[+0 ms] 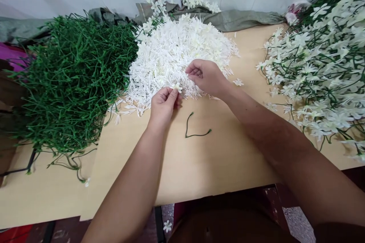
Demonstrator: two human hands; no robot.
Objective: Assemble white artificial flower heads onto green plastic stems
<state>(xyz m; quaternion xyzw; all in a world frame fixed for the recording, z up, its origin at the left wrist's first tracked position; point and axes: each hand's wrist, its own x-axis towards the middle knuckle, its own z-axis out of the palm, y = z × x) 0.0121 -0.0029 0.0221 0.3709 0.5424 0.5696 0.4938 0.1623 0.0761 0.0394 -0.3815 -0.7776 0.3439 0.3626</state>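
A heap of loose white plastic flowers [176, 53] lies at the middle of the wooden table [216, 159]. My left hand [164, 104] is closed at the heap's near edge, pinching one small white flower [177, 87] between thumb and fingers. My right hand [205, 76] rests on the heap's right side with its fingers curled together; what they hold, if anything, is hidden. A single bent green stem [194, 127] lies on the bare wood just in front of both hands, touched by neither.
A big tangle of green stems [71, 79] fills the table's left side. Finished stems with white flowers [322, 68] are piled at the right. A grey-green cloth [234, 19] lies along the tiled wall. One loose flower [238, 82] sits right of the heap.
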